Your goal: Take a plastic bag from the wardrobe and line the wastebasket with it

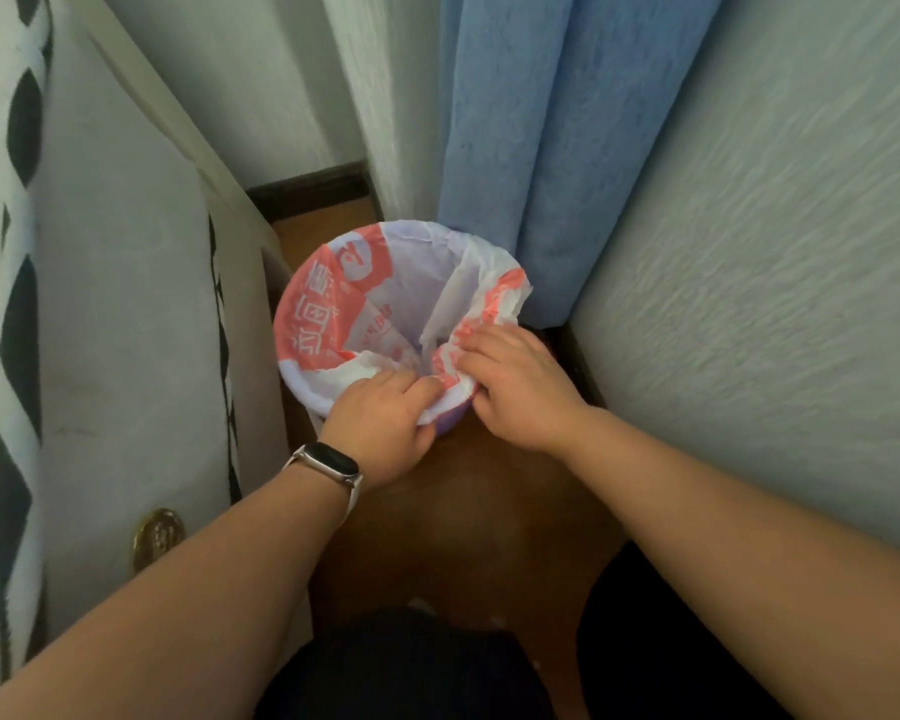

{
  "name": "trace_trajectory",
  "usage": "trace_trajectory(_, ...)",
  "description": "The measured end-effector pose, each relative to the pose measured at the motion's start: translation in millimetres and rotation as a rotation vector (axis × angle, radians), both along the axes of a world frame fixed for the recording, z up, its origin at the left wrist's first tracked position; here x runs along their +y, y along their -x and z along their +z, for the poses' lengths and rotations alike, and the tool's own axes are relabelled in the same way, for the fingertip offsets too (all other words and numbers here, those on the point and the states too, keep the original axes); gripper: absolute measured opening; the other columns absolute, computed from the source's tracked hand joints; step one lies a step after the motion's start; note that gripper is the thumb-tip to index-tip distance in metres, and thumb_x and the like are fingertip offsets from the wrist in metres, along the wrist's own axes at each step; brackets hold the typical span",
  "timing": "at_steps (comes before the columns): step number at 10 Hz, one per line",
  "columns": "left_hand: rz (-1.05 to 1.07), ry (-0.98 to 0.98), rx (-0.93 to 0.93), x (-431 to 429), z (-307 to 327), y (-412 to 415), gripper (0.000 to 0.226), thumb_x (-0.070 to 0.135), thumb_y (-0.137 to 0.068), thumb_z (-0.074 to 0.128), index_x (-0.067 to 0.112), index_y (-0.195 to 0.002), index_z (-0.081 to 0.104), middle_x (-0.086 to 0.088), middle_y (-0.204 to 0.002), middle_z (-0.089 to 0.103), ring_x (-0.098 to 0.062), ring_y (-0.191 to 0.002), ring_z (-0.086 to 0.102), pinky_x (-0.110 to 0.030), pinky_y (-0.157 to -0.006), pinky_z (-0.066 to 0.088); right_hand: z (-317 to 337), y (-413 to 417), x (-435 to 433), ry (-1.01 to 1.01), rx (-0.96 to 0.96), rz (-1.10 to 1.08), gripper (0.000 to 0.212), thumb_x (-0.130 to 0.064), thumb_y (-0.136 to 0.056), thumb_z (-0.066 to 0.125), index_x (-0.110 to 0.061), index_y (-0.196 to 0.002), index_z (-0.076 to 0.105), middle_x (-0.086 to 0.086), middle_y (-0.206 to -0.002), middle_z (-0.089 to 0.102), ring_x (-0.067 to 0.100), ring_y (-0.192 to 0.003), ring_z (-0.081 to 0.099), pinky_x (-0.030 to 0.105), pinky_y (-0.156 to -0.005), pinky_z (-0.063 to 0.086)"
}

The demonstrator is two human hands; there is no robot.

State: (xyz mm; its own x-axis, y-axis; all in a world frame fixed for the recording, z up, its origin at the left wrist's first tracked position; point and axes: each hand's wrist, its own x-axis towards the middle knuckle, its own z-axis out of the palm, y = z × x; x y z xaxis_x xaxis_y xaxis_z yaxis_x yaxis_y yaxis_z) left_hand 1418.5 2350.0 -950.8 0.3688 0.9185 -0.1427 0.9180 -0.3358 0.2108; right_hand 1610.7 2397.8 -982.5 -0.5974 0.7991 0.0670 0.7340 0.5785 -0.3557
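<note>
A white plastic bag [333,314] with red print lies inside the round purple wastebasket [450,424], its edge folded over most of the rim. The basket stands on the brown floor in a narrow gap. My left hand [380,423], with a watch on its wrist, pinches the bag's edge at the near rim. My right hand [515,387] grips bunched bag material at the near right of the rim, right beside the left hand. Only a sliver of the basket's purple wall shows between my hands.
A bed or sofa side with white and black patterned fabric [100,330] walls in the left. A blue curtain [531,148] hangs behind the basket, and a textured wall [775,278] closes the right. Brown floor [463,537] lies between my arms.
</note>
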Motion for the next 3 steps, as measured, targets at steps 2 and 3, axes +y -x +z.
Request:
trace_trajectory(2,0.178,0.116,-0.069,-18,47,-6,0.044,0.027,-0.090,0.061,0.019,-0.132,0.054,-0.006,-0.129,0.061,-0.029,-0.116,0.058,-0.045,-0.094,0.047,56,1,-22,0.145,-0.048,0.011,0.044,-0.022,-0.086,0.062,-0.013,-0.128,0.058,0.008,-0.137,0.054,0.028,-0.131,0.044,0.045,-0.112,0.031)
trace_trajectory(3,0.304,0.046,-0.168,-30,89,-8,0.047,0.025,-0.087,0.064,0.016,-0.132,0.054,-0.008,-0.130,0.062,-0.031,-0.116,0.058,-0.045,-0.095,0.047,100,2,-22,0.110,-0.006,-0.037,0.029,-0.024,-0.087,0.060,-0.012,-0.113,0.064,0.007,-0.119,0.062,0.027,-0.112,0.055,0.044,-0.098,0.045)
